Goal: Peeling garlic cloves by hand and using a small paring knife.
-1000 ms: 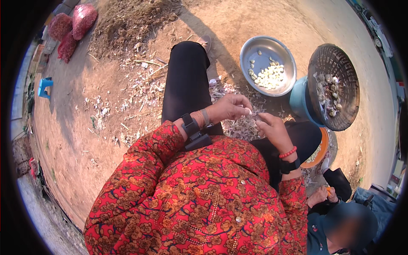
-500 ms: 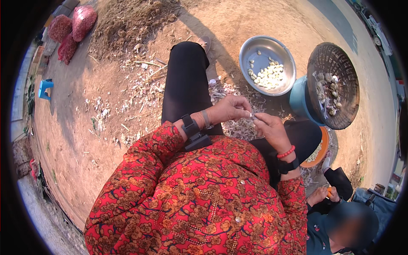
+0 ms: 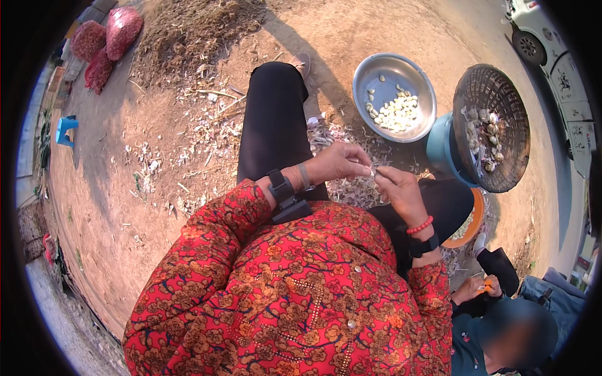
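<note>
My left hand (image 3: 342, 161) is closed in a pinch above my lap, with a small pale garlic clove (image 3: 372, 172) at its fingertips. Right beside it, my right hand (image 3: 400, 190) is closed around a small, thin, dark piece like a short blade, mostly covered by the fingers. Both hands meet at the clove. Beyond them, a metal basin (image 3: 421, 81) holds peeled cloves (image 3: 399, 109) heaped toward its near side. A tilted woven basket (image 3: 511, 103) with unpeeled garlic (image 3: 491, 135) rests on a blue-green bucket (image 3: 442, 147).
Peelings (image 3: 351, 189) litter the ground around my legs. At the right, an orange basin (image 3: 473, 219) sits close to a seated co-worker (image 3: 470, 335) whose hands hold something orange. Far left are red net sacks (image 3: 123, 31) and a blue stool (image 3: 65, 130). A white vehicle (image 3: 561, 75) is at the upper right.
The white vehicle has come much farther into view along the road on the right. My hands stay nearly in place at the clove. The co-worker's hands have shifted slightly.
</note>
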Demonstrator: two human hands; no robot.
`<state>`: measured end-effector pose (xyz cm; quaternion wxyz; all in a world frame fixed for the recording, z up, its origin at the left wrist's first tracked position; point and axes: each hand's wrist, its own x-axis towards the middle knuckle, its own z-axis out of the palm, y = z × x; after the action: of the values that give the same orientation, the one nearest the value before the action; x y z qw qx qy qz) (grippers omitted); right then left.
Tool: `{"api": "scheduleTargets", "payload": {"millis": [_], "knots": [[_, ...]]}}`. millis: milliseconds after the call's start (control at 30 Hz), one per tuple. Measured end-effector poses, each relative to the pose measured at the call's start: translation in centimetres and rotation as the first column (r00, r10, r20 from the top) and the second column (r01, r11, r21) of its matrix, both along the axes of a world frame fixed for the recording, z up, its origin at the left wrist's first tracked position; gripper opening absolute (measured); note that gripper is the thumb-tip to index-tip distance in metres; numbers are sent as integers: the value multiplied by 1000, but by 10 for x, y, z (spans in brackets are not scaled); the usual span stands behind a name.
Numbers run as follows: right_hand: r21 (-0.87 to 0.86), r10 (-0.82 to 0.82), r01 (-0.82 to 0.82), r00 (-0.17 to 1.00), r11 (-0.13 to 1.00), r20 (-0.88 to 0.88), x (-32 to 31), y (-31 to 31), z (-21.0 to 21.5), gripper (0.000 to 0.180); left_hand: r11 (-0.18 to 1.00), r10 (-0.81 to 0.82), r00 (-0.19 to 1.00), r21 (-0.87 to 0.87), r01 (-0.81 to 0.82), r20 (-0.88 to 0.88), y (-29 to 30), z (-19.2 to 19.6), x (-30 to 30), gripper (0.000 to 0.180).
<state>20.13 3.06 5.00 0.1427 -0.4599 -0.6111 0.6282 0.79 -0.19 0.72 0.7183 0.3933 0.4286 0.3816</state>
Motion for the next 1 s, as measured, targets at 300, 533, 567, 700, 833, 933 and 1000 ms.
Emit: {"api": "scheduleTargets", "payload": {"millis": [300,533,567,700,833,933,1000], "knots": [[115,8,-15,998,993,64,-2,0,1,16,989,83,992,132,-70,-96,0,4,-1,21],[151,-51,40,996,988,70,0,0,-4,17,974,102,976,220,-58,-193,1,2,-2,23],[150,-51,40,996,988,70,0,1,-7,17,974,101,976,220,-58,-193,1,0,-1,23],[293,-34,-9,990,956,140,-3,2,-6,17,959,105,962,281,-31,-253,1,-6,1,23],[371,-51,-27,979,928,197,-6,0,-3,17,967,115,959,249,-49,-259,1,-4,1,26],[394,-48,-56,967,917,249,-10,-2,-4,17,944,130,920,329,-1,-370,1,-6,2,28],[400,-43,-67,965,914,259,-12,-3,-5,17,940,133,911,340,9,-390,1,-4,2,28]]}}
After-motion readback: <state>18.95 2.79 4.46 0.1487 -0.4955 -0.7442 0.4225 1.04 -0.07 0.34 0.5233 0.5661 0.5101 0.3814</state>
